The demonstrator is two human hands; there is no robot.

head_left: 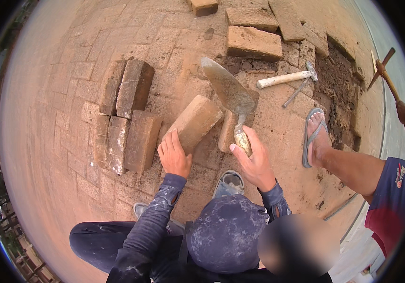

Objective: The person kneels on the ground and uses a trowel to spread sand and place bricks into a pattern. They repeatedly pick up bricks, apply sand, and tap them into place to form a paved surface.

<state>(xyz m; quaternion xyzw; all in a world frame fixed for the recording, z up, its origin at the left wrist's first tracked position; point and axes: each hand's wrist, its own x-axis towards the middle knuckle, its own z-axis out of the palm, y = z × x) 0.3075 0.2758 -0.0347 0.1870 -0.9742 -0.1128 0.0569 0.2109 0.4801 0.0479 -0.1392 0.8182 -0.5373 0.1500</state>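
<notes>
My left hand (pixel 174 154) grips the near end of a tan brick (pixel 194 121), its fingers curled over the top. The brick lies at a slant on the paving. In my right hand (pixel 256 162) is a pointed trowel (pixel 226 85), held by its worn, pale handle with the blade pointing away from me. Under the blade lies a second brick (pixel 226 134), partly hidden by the trowel. Left of my left hand, several dark and whitish-stained bricks (pixel 142 139) stand close together in a group.
A hammer (pixel 282 79) and a thin metal rod (pixel 296 93) lie beside dug-out soil (pixel 337 89). Loose bricks (pixel 254 43) sit at the far side. On the right is another person's sandalled foot (pixel 319 127); a hand (pixel 403 112) there holds a pickaxe (pixel 387 80).
</notes>
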